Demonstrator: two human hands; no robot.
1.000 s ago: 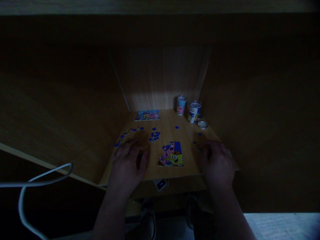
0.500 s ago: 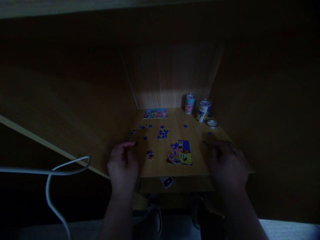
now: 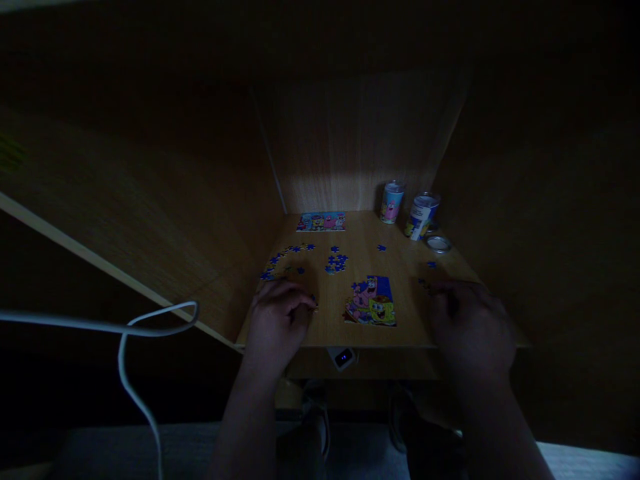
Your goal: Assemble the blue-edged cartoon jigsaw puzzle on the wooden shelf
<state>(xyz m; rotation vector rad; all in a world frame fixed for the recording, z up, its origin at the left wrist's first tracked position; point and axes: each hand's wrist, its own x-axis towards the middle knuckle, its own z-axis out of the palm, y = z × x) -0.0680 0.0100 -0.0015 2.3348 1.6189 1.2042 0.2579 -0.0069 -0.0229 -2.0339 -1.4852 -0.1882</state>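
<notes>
A partly built cartoon jigsaw [image 3: 371, 301] lies near the front of a small wooden desk [image 3: 400, 263]. Loose blue puzzle pieces [image 3: 336, 261] are scattered behind and to the left of it. My left hand [image 3: 278, 320] rests on the desk left of the jigsaw, fingers curled over a small piece at their tips. On the desk's right front corner lies my right hand [image 3: 470, 323], fingers bent, close to a few loose pieces [image 3: 426, 283]. The scene is very dark.
A reference picture card [image 3: 321, 221] lies at the back of the desk. Two printed tins [image 3: 423, 215] and a round lid [image 3: 439, 243] stand at the back right. Wooden panels wall in the desk. A white cable [image 3: 130, 340] hangs at left. A small device [image 3: 343, 358] glows under the desk edge.
My left hand has moved right and forward, closing over the loose pieces left of the jigsaw. My right hand has stayed at the right front corner. The camera view shifted left.
</notes>
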